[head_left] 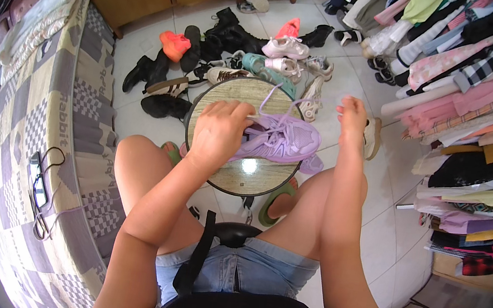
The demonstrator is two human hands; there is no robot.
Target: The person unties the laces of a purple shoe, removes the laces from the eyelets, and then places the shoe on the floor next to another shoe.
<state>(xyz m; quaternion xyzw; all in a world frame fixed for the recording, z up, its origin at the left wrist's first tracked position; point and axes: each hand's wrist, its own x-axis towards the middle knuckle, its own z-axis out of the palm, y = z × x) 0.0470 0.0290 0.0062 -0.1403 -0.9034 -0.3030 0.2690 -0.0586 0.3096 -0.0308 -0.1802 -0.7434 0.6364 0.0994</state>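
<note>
A lavender lace-up sneaker [279, 138] lies across a round wood-patterned stool top [219, 175] between my knees, its toe pointing right. My left hand [219, 130] is closed over its heel end and hides the shoe's opening. Loose lavender laces [271, 96] loop upward from the tongue onto the stool top. Off the stool's right edge, my right hand [352, 118] is raised with its fingers curled together; whether they pinch anything is hidden. Another lavender shoe part [312, 164] shows past the stool's rim, beside my right thigh.
Many shoes crowd the tiled floor beyond the stool, among them black boots [234, 31], an orange shoe [175, 46] and white-pink sneakers [285, 47]. One beige shoe [372, 139] sits right of my hand. Hanging clothes [470, 109] line the right; a patterned bed [44, 127] borders the left.
</note>
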